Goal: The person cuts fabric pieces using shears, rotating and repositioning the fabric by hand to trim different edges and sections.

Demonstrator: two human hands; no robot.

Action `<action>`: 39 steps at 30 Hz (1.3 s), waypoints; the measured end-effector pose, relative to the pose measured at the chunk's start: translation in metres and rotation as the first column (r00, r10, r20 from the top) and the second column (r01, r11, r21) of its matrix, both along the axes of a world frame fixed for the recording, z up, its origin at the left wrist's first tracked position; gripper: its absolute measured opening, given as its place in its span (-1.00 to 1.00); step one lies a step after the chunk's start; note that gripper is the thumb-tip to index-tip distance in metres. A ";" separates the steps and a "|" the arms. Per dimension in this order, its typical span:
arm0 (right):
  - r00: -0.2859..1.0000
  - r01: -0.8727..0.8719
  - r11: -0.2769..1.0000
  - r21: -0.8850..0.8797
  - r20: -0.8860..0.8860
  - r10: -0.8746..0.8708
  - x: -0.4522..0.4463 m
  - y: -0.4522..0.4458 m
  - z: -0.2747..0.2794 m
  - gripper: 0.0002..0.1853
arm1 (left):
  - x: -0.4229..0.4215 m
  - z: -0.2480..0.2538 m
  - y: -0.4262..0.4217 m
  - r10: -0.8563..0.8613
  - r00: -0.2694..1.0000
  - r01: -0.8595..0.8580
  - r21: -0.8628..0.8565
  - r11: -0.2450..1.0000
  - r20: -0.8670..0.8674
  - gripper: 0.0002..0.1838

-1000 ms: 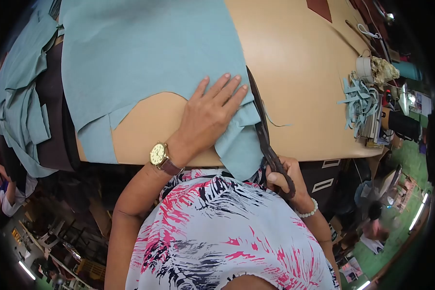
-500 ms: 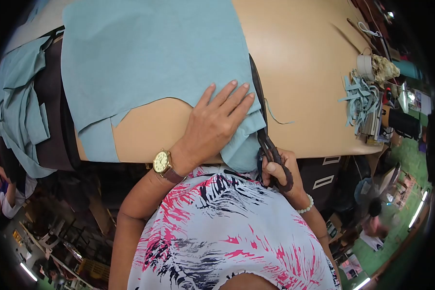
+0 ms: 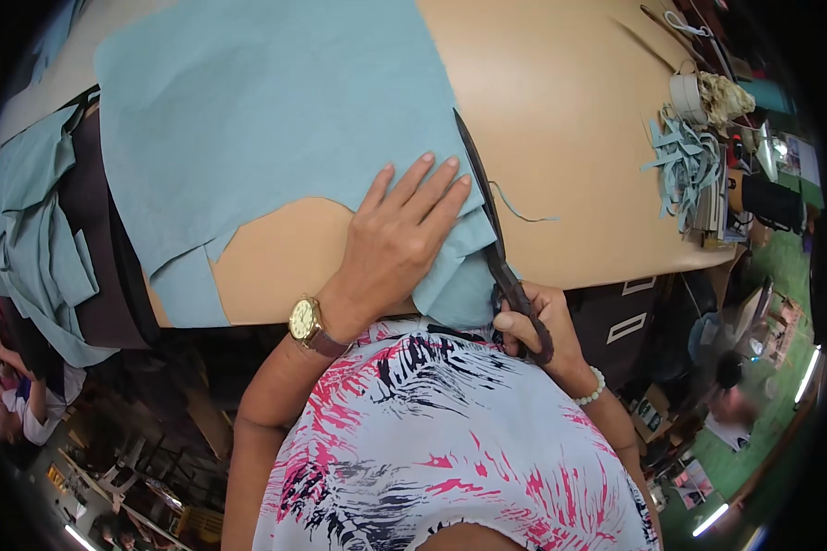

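Observation:
A large light-blue fabric piece [image 3: 276, 110] lies on the tan tabletop [image 3: 597, 165]. My left hand [image 3: 400, 234] rests flat on its lower right part, fingers spread. My right hand [image 3: 542, 335] grips the handles of long dark scissors [image 3: 494, 230] at the table's front edge. Their blades run along the fabric's right edge, with the tip beside the cloth above my left fingertips. Folded fabric lies between my left hand and the scissors. A thin blue strip [image 3: 515, 209] curls just right of the blades.
Blue offcut strips [image 3: 685, 165] lie at the table's right, near a white roll [image 3: 687, 99] and a stack of papers. More folded blue fabric [image 3: 32, 220] is at the far left. Dark drawers [image 3: 611, 317] sit under the table. Another person [image 3: 32, 404] is at the lower left.
The scissors' tip now shows beside the fabric's edge, and the fabric has shifted slightly left in view. Both hands keep their hold. The head view has tilted slightly.

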State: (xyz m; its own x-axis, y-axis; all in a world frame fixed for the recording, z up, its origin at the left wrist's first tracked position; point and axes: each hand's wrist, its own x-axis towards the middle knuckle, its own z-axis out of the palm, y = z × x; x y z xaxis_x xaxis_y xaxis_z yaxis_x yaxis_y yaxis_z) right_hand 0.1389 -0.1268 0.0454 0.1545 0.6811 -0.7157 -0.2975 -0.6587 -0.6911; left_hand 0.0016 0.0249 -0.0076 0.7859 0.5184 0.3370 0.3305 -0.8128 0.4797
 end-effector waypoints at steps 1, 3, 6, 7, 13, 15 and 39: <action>1.000 0.006 1.000 -0.008 -0.002 -0.006 0.000 0.000 0.000 -0.74 | 0.000 0.000 0.000 0.001 1.000 -0.001 -0.005 1.000 0.001 -0.58; 1.000 0.000 1.000 -0.030 0.010 0.001 0.001 0.000 0.002 -0.73 | 0.001 0.000 0.000 0.007 1.000 -0.007 -0.015 1.000 0.004 -0.58; 0.999 -0.027 0.997 -0.075 0.041 0.030 0.002 0.002 0.005 -0.73 | 0.001 0.002 0.000 0.007 1.000 -0.007 -0.036 0.999 0.012 -0.57; 0.998 -0.030 0.995 -0.092 0.047 0.035 0.002 0.002 0.007 -0.73 | 0.002 0.003 0.000 0.007 1.000 -0.006 -0.045 0.999 0.013 -0.57; 1.000 -0.007 0.999 0.052 -0.022 0.008 0.002 0.002 0.001 -0.71 | 0.000 0.006 -0.001 -0.014 1.000 0.015 -0.094 0.995 0.013 -0.57; 1.000 -0.003 0.998 0.060 -0.027 0.004 0.003 0.008 0.001 -0.70 | -0.002 0.009 -0.004 -0.029 1.000 0.030 -0.107 0.994 0.008 -0.57; 0.999 0.026 0.999 0.036 0.040 -0.027 -0.006 0.018 0.004 -0.70 | -0.010 0.013 -0.010 -0.073 0.996 0.080 -0.158 0.984 0.049 -0.55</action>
